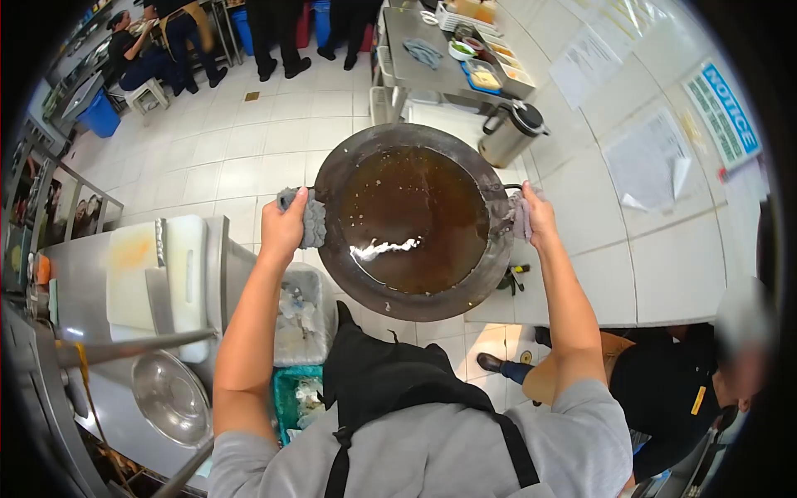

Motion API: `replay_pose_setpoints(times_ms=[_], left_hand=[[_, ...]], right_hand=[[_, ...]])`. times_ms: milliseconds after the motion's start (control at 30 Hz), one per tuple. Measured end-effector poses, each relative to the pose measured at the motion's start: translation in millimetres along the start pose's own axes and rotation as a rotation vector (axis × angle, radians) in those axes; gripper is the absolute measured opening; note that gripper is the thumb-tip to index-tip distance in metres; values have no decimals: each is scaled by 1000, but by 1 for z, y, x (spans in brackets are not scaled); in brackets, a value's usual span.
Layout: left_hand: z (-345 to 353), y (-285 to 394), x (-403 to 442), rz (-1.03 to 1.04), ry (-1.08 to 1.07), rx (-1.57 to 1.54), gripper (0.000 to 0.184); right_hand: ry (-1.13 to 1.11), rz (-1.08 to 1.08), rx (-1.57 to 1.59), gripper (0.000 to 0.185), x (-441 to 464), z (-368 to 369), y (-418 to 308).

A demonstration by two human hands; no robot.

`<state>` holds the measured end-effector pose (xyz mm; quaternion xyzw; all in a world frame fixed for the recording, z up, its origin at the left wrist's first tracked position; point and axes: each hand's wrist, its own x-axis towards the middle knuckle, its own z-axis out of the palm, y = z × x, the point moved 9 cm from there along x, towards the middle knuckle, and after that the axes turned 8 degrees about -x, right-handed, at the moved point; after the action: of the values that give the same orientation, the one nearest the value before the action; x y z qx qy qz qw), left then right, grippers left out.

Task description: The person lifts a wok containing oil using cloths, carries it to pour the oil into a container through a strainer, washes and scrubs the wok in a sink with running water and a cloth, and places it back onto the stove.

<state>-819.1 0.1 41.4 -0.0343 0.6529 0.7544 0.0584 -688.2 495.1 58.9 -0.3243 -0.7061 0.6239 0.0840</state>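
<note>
A large dark wok [365,286] is held out in front of me, nearly level, with brown oily liquid [415,207] filling much of it. My left hand [283,224] grips its left side through a folded grey cloth [313,222], which hides the handle there. On the other side my right hand [540,216] is closed round the right loop handle [512,187], with a greyish-pink cloth [520,217] between palm and metal. Small bubbles and a bright reflection show on the liquid.
Left is a steel counter with cutting boards [195,274], a knife [158,295] and a steel bowl [172,398]. Below stand waste bins [304,353]. Beyond the wok are a steel jug [508,137] and a prep table [407,51]. A person [664,390] is close at right; others stand further off.
</note>
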Motion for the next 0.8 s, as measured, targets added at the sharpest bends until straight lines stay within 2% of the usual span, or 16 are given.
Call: replay_pose_setpoints(times_ms=[67,167,467,633,800], left_hand=[[-11,8,27,7,9,-32,33],[-35,14,70,39,32,79,34],[-91,36,153,28,170,-33,32],[-143,20,192,62,350,-51,30],[-149,31,207,75,461,-168,28]], right_hand=[[-16,7,47,33,24,24,-9],[-11,3,81,31,61,60,-18],[-165,-29,77,38,160,190,-77],[-294,-73,63,37,214,274,-117],[-384,-64,9,33,277,343,-152]])
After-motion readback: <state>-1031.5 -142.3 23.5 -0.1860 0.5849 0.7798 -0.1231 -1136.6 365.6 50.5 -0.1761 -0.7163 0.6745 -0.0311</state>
